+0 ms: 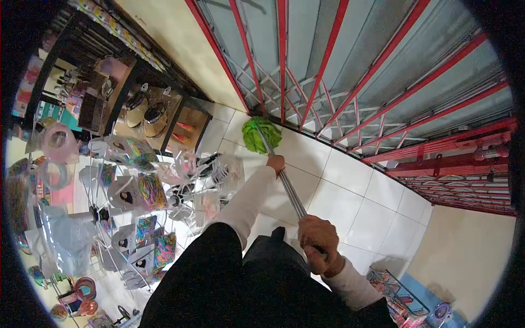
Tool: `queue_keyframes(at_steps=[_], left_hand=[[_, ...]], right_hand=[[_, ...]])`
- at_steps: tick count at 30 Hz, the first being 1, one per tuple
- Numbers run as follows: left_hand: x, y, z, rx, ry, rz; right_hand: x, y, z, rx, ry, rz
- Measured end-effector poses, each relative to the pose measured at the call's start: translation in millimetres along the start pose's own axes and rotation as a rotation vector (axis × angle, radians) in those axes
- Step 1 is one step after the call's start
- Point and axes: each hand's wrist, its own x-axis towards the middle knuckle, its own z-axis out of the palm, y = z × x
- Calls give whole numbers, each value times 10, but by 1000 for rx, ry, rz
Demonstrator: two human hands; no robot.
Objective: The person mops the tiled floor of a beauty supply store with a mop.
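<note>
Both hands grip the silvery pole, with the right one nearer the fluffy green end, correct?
Not quite: the left hand is nearer the fluffy green end; the right hand is farther up the silvery pole, as the head camera shows. Both grip it.

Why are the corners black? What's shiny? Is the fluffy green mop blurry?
Head view: dark, curved corners, probably from a wide lens; head view: bright streaks along the silver metal pole; head view: the bushy green mop head looks fairly clear.
</note>
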Motion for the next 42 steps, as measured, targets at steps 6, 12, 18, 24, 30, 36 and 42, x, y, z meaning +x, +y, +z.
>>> queue_keyframes(at_steps=[6,12,18,24,30,36,42], left_hand=[[417,-374,676,239,68,-1],[-50,-150,703,242,78,113],[-762,685,846,-1215,310,61],[-1588,2097,461,-1255,169,278],[-2460,3252,-1045,-2287,-514,-456],[-2635,3378,-1538,-2259,-473,-509],[-2276,3028,-1233,-2517,45,-680]], right_hand=[[-237,316,39,20,41,45],[-498,-41,121,30,1,33],[-220,-1165,-65,-1,-159,172],[-182,-2236,-330,-117,-196,335],[-104,-2751,-828,228,-968,53],[-246,-3152,-1062,465,-1036,-18],[-437,-2623,-924,590,-1080,-4]])
